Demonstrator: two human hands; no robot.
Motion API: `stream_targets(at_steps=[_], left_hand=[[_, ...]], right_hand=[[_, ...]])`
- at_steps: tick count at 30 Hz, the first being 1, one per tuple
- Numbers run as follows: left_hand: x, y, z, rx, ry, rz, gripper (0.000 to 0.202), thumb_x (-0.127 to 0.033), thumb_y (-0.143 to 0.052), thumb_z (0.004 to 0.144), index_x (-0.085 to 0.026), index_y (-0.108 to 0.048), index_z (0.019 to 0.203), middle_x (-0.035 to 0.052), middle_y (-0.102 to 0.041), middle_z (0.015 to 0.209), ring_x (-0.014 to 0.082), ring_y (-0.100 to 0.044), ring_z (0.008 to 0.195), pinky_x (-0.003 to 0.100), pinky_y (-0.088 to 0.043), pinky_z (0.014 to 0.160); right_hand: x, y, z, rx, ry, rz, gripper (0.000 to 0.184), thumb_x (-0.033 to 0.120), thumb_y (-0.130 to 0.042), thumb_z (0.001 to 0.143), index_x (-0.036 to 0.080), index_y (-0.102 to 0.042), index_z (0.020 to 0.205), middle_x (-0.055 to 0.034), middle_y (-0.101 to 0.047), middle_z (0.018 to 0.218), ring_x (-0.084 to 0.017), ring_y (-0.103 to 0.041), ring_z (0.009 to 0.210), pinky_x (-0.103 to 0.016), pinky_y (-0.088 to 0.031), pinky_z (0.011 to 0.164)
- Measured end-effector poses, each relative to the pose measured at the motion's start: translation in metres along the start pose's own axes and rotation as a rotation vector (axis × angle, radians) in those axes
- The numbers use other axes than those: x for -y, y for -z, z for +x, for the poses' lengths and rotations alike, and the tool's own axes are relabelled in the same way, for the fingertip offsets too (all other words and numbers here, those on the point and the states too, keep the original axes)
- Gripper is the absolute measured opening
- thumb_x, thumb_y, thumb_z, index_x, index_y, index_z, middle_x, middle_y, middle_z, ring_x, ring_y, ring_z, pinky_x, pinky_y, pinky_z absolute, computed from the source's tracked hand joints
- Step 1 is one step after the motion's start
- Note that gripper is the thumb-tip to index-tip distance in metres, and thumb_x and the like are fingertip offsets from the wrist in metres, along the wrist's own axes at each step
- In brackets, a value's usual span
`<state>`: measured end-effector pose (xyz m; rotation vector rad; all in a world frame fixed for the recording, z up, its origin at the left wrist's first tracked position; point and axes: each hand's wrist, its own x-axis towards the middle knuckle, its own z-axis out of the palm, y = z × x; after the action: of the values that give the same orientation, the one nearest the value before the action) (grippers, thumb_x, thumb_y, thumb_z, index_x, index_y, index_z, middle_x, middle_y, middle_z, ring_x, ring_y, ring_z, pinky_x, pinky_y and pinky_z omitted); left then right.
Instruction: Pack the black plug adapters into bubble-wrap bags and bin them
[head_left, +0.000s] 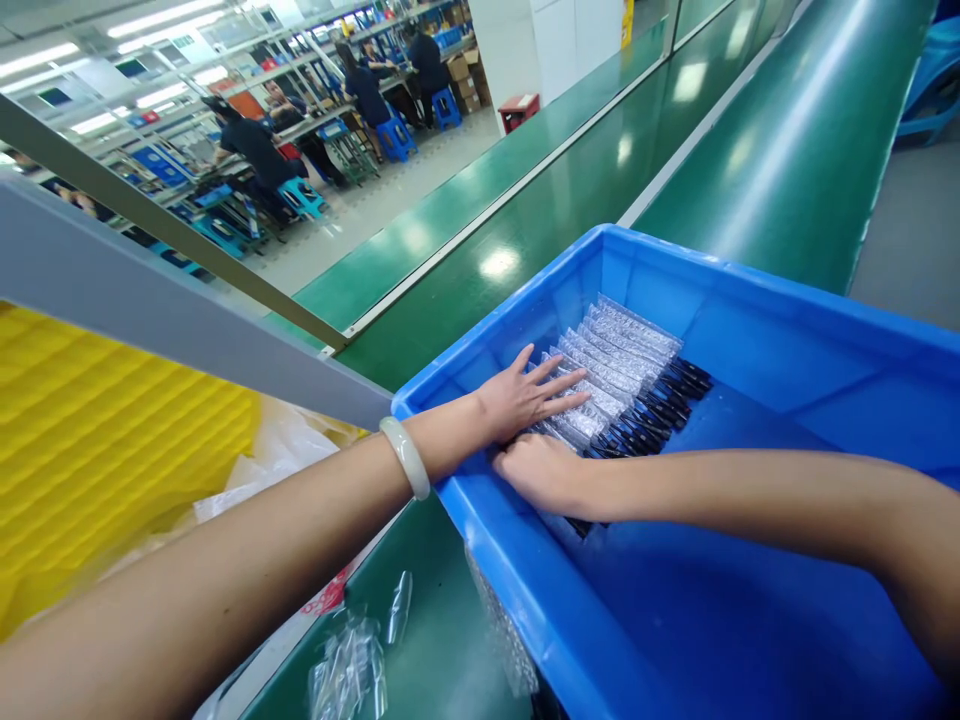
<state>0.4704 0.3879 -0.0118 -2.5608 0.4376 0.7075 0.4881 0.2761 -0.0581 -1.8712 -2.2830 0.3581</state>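
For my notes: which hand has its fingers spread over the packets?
The left hand, the one with the pale bangle; the right hand has its fingers bent under, mostly hidden.

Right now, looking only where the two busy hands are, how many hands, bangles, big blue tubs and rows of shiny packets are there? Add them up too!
Left hand and right hand: 2
Pale bangle: 1
Big blue tub: 1
Row of shiny packets: 1
Total: 5
The packets overlap, so I can't count each one.
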Motion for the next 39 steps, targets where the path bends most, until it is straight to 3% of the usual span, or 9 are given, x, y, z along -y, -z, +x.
stream_targets(at_steps=[7,13,15,18,21,23,25,32,39], left_hand=[[0.001,0.004,0.0,0.07,0.072,-0.027,0.127,-0.025,-0.08,0.052,-0.019,-0.002,0.151,0.0113,0.006,0.158,0.0328,-0.004,0.146,0.051,-0.006,0.117],[0.006,0.0,-0.001,0.027,0.067,-0.092,0.129,-0.026,-0.082,0.047,-0.018,-0.007,0.151,0.0145,0.001,0.158,0.0325,-0.005,0.146,0.048,-0.007,0.117],[0.009,0.001,-0.005,0.024,0.07,-0.168,0.125,-0.026,-0.08,0.047,-0.016,-0.01,0.15,0.0166,-0.001,0.158,0.0329,-0.006,0.145,0.046,-0.009,0.117],[0.015,0.004,-0.014,-0.018,0.091,-0.397,0.111,-0.032,-0.072,0.058,-0.01,-0.013,0.149,0.0194,-0.012,0.157,0.0327,-0.01,0.145,0.045,-0.018,0.116],[0.022,0.005,-0.017,-0.261,0.191,-0.596,0.077,-0.022,-0.054,0.075,-0.005,-0.027,0.144,0.0187,-0.036,0.15,0.027,-0.031,0.14,0.039,-0.031,0.112],[0.026,0.006,-0.015,-0.43,0.255,-0.621,0.06,-0.016,-0.047,0.078,-0.006,-0.04,0.137,0.0171,-0.052,0.138,0.0238,-0.048,0.128,0.037,-0.038,0.107],[0.029,0.006,-0.012,-0.502,0.259,-0.603,0.05,-0.015,-0.045,0.079,-0.01,-0.049,0.129,0.0136,-0.061,0.126,0.023,-0.056,0.118,0.038,-0.044,0.102],[0.029,0.009,-0.009,-0.515,0.268,-0.6,0.039,-0.013,-0.047,0.079,-0.01,-0.058,0.116,0.0112,-0.068,0.11,0.0237,-0.062,0.104,0.037,-0.048,0.096],[0.029,0.012,-0.009,-0.506,0.272,-0.596,0.035,-0.013,-0.047,0.078,-0.012,-0.061,0.11,0.01,-0.069,0.105,0.0234,-0.064,0.098,0.037,-0.05,0.091]], right_hand=[[0.011,-0.007,-0.025,-0.023,0.048,-0.107,0.019,0.003,-0.042,0.089,0.005,-0.058,0.099,-0.0163,-0.069,0.086,-0.026,-0.069,0.078,-0.033,-0.054,0.06],[0.021,0.016,-0.047,0.157,0.073,-0.048,0.02,0.002,-0.044,0.088,0.006,-0.057,0.103,-0.0141,-0.069,0.09,-0.025,-0.068,0.081,-0.033,-0.055,0.062],[0.023,0.029,-0.055,0.197,0.087,-0.024,0.019,0.001,-0.046,0.087,0.008,-0.058,0.1,-0.0117,-0.068,0.088,-0.024,-0.068,0.08,-0.032,-0.055,0.061],[0.02,0.04,-0.062,0.106,0.085,-0.082,0.021,0.004,-0.05,0.084,0.008,-0.058,0.103,-0.0148,-0.065,0.096,-0.025,-0.066,0.085,-0.033,-0.055,0.064],[0.013,0.04,-0.058,0.025,-0.006,-0.119,0.03,0.006,-0.056,0.077,0.006,-0.056,0.107,-0.0191,-0.06,0.106,-0.028,-0.063,0.091,-0.037,-0.055,0.068],[0.01,0.036,-0.054,0.058,-0.058,-0.076,0.033,0.007,-0.06,0.073,0.006,-0.057,0.106,-0.0175,-0.061,0.102,-0.028,-0.062,0.089,-0.037,-0.054,0.069],[0.01,0.033,-0.052,0.095,-0.054,-0.02,0.032,0.009,-0.062,0.073,0.007,-0.058,0.104,-0.015,-0.062,0.097,-0.027,-0.062,0.087,-0.036,-0.053,0.07],[0.016,0.035,-0.053,0.142,0.068,-0.005,0.025,0.009,-0.058,0.078,0.007,-0.059,0.103,-0.0129,-0.064,0.095,-0.025,-0.06,0.088,-0.035,-0.051,0.073],[0.009,0.039,-0.046,0.123,-0.127,-0.229,0.027,0.009,-0.058,0.079,0.008,-0.056,0.105,-0.0174,-0.06,0.105,-0.027,-0.061,0.091,-0.038,-0.052,0.077]])
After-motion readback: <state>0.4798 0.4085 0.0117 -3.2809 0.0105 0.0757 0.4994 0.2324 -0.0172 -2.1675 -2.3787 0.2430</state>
